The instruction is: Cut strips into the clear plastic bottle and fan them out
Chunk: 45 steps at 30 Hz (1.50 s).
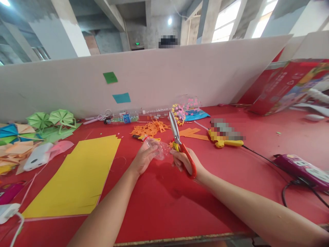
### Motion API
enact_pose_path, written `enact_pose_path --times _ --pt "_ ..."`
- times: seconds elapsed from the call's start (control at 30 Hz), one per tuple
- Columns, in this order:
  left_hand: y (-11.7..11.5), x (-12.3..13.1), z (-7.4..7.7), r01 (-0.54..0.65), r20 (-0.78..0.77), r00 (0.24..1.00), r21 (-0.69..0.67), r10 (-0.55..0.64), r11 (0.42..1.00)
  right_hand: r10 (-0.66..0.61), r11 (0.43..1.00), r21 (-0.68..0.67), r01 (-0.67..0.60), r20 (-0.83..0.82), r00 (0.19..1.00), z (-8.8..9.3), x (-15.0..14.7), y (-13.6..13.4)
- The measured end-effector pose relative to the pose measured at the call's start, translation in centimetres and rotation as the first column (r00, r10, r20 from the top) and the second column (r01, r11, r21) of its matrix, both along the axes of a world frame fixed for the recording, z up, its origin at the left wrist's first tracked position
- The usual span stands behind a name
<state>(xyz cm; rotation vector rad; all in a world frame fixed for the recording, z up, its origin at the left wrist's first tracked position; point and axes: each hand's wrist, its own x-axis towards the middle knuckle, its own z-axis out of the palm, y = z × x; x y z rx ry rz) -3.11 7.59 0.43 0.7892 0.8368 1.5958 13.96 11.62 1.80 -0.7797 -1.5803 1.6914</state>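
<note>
Nearest, on the smooth red bench point(159, 206), a stack of flat yellow paper sheets point(79, 175) lies to the left. At the centre, just above the bench, the left hand point(144, 158) has its fingers closed around a crinkled piece of clear plastic point(158, 149). Just right of it, the right hand point(183, 161) grips the scissors point(177, 137), fingers through the glossy red handle loops. The metal blades are shut and point up and away, beside the plastic. To the right lies a glossy purple power strip point(300, 168) with a black cable. Farther off are jagged orange paper scraps point(149, 129), a yellow glue gun point(226, 141) and, to the left, pleated green paper fans point(51, 120). A clear plastic bottle point(125, 118) lies against the matte white partition point(180, 75).
</note>
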Motion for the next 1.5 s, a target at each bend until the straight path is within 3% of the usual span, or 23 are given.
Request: enact_pose_path --times 0.5,0.8,1.03,1.13,1.27,1.43,1.5 --pt "-0.3 0.3 0.1 -0.018 -0.004 1.0 -0.032 0.018 0.999 0.031 0.996 -0.077 -0.035 -0.05 0.998 -0.6 -0.2 -0.4" --pt "0.3 1.1 0.4 -0.137 0.111 0.984 -0.023 0.138 0.99 0.171 0.985 -0.012 -0.171 0.103 0.98 0.7 0.3 -0.5" --pt "0.5 -0.3 0.9 -0.224 0.207 0.95 -0.072 0.234 0.972 0.235 0.923 0.134 -0.36 0.545 0.805 3.8 2.4 1.9" --pt "0.8 -1.3 0.8 -0.283 0.232 0.924 -0.124 0.305 0.951 0.255 0.917 0.119 -0.381 0.561 0.788 4.4 3.1 2.2" --pt "1.1 -1.9 0.6 -0.39 0.258 0.874 -0.136 0.413 0.911 0.33 0.896 0.07 -0.438 0.553 0.765 3.6 4.1 2.3" --pt "1.0 -2.5 0.7 -0.44 0.278 0.838 -0.164 0.469 0.883 0.468 0.835 -0.061 -0.548 0.603 0.646 2.9 4.8 1.5" --pt "0.9 -2.6 0.7 -0.445 0.265 0.842 -0.148 0.469 0.883 0.464 0.831 -0.071 -0.551 0.636 0.617 3.1 4.7 1.0"
